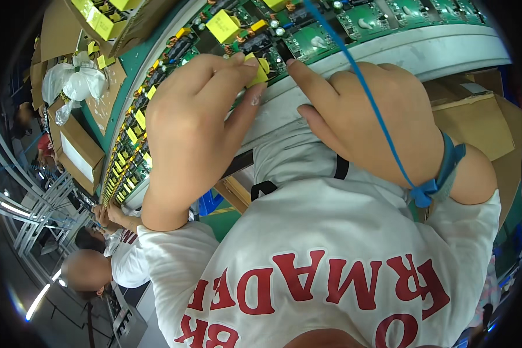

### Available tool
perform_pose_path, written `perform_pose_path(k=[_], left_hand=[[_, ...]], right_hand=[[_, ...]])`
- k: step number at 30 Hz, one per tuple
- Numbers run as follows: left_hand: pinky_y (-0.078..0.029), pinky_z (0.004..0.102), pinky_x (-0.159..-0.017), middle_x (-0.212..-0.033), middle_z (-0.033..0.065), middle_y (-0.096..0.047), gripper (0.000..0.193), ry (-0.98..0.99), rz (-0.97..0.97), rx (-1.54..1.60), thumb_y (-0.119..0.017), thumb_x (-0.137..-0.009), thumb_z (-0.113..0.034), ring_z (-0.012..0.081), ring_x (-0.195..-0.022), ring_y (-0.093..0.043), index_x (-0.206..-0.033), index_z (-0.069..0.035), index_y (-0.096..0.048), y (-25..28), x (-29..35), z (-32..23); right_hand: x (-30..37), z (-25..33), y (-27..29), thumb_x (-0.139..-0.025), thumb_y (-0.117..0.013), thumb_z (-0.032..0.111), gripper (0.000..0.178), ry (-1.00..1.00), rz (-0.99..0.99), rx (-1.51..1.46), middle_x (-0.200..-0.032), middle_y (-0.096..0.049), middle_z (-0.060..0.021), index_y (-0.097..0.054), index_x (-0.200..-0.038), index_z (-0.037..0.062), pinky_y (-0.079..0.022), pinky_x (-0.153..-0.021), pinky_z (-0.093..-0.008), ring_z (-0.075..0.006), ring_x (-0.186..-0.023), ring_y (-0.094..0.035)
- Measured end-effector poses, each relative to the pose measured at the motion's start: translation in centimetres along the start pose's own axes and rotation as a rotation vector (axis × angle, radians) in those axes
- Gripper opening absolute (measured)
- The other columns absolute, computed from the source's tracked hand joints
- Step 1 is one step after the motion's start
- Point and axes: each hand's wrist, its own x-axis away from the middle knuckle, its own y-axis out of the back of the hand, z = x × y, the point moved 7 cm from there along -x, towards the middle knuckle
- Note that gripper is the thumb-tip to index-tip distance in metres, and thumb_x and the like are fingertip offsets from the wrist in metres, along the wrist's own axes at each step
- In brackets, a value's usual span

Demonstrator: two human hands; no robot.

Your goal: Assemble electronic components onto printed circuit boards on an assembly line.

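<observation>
My left hand (194,122) is closed, with thumb and index finger pinching a yellow block-shaped transformer (261,71) at the near edge of a green circuit board. Just to the right, my right hand (383,110) reaches in with its index finger stretched toward the same board edge. Its thumb stands apart from that finger, and nothing shows between them. A second yellow transformer (223,26) stands on a board beyond my left hand. To the right lies a green circuit board (310,42) with a white blob on it. My fingers partly hide the gripped transformer's underside.
A curved pale rail (441,49) carries the row of boards. A blue cord (368,93) runs from my right wristband across the view. Left are a cardboard box (113,26) with yellow parts and white plastic bags (78,81). Another person (127,258) works further along; cardboard boxes (475,122) stand right.
</observation>
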Motion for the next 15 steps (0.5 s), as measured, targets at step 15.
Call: perform_pose_path(k=[15], left_hand=[[-0.046, 0.0221, -0.057, -0.102, 0.0085, -0.071, 0.020, 0.117, 0.072, -0.060, -0.076, -0.078, 0.003, 0.0122, -0.069, -0.060, -0.098, 0.002, -0.071, -0.38, -0.32, -0.24]], right_hand=[[0.28, -0.66, -0.27, -0.075, -0.076, 0.029, 0.049, -0.001, -0.031, -0.001, -0.063, -0.048, 0.0033, -0.065, -0.121, 0.0149, -0.044, -0.050, -0.0273, -0.0133, -0.060, -0.054]])
